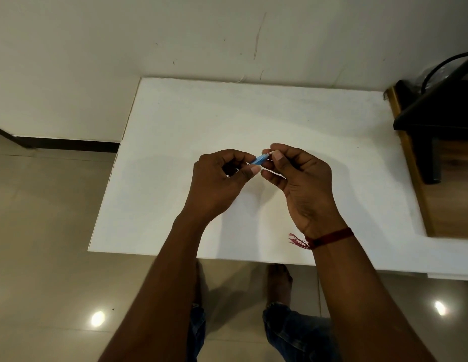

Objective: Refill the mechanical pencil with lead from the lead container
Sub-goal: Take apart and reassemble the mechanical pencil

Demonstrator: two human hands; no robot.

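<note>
Pinching a slim blue plastic piece (257,160) between them, the two hands meet above the middle of the white rectangular worktop (227,113). The left hand (220,178) has its fingers curled round the piece's left part, thumb pressed against it from the near side. That grip hides most of the piece's length. The right hand (303,176) nips the piece's small white end (271,152) between thumb and forefinger, its other fingers bent loosely below. Only a short blue stretch shows in the gap between the hands. Whether this is the pencil or the lead container cannot be made out, and no lead can be seen.

A dark red thread bracelet (332,236) with a frayed tassel circles the right wrist. Well to the right of the right hand, a black angular object (436,113) on a brown wooden surface is cut off by the frame edge. Below the forearms, bare feet (278,283) and blue denim trouser legs (293,330) stand on the glossy beige tiled floor (44,231).
</note>
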